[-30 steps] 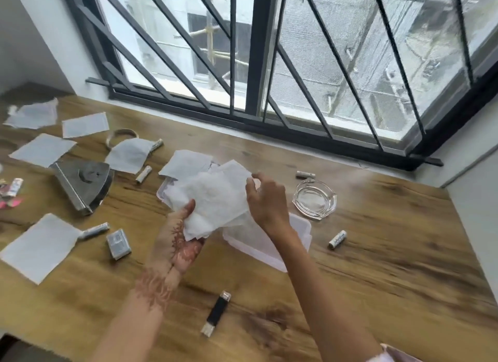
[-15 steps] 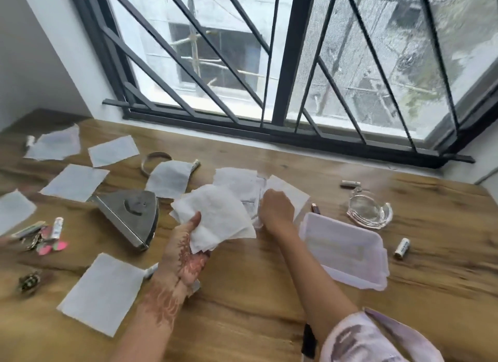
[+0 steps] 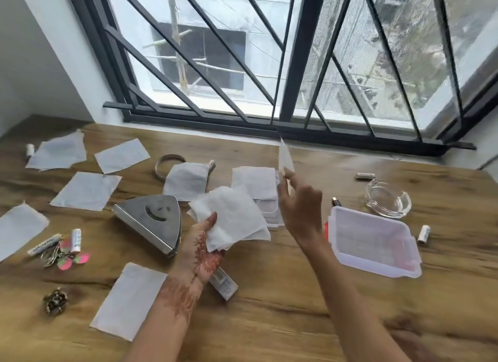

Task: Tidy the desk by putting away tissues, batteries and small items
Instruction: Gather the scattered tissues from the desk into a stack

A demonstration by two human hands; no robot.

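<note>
My left hand (image 3: 200, 244) grips a small stack of white tissues (image 3: 233, 219) above the desk's middle. My right hand (image 3: 300, 208) is raised beside it and pinches one more tissue (image 3: 285, 159), seen edge-on and lifted clear of the desk. More tissues lie flat: one (image 3: 186, 181) behind the metal holder, several at the left (image 3: 86, 190) and one (image 3: 129, 298) near the front. A clear plastic box (image 3: 374, 240) stands at the right. Batteries lie by the box (image 3: 423, 234), at the back (image 3: 365, 175) and at the left (image 3: 76, 239).
A triangular metal tissue holder (image 3: 151, 221) sits left of my hands. A glass ashtray (image 3: 388, 198) stands behind the box. A metal bangle (image 3: 167, 163), a keyring with pink charms (image 3: 64, 256), a small ornament (image 3: 55, 301) and a small box (image 3: 223, 282) lie on the wooden desk (image 3: 296, 307).
My right hand went down to the tissues on the desk, then lifted one up. The left hand kept its stack. The view shifted left, so the box now appears farther right.
</note>
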